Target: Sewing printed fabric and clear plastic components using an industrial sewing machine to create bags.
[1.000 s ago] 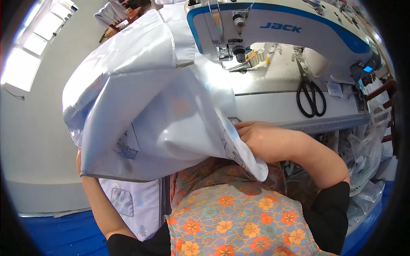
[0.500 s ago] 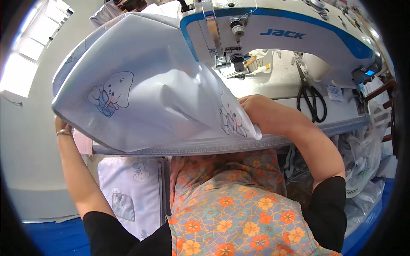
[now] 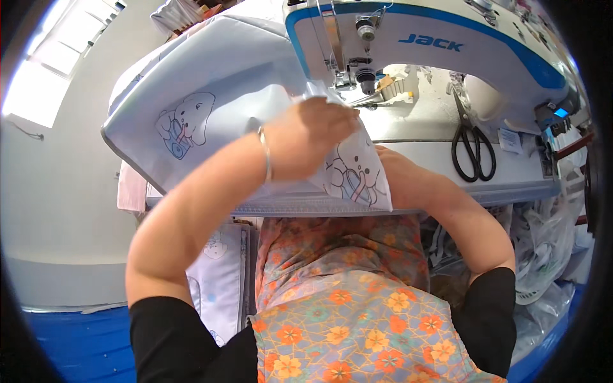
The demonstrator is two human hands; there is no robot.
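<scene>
A large white cloth [image 3: 249, 64] with printed cartoon dogs and a dark bound edge spreads over the sewing table, reaching under the head of the white and blue sewing machine [image 3: 434, 48]. My left hand [image 3: 310, 137], slightly blurred and wearing a bangle, lies across the cloth just in front of the needle area. Its fingers curl closed at the cloth's right edge, where the fabric bunches. My right hand [image 3: 399, 172] is beside the hanging cloth corner, closed at its edge; the cloth hides most of its fingers.
Black-handled scissors [image 3: 472, 150] lie on the table [image 3: 421, 150] right of my right hand. A small tray [image 3: 391, 90] with small items sits behind the needle area. Folded printed cloths [image 3: 223, 274] are below the table's front edge at left. Clear plastic bags [image 3: 539, 255] hang at right.
My left hand has left the cloth's far left edge and crossed to its right edge near the needle. The cloth's left side has shifted right. My right hand has stayed nearly in place.
</scene>
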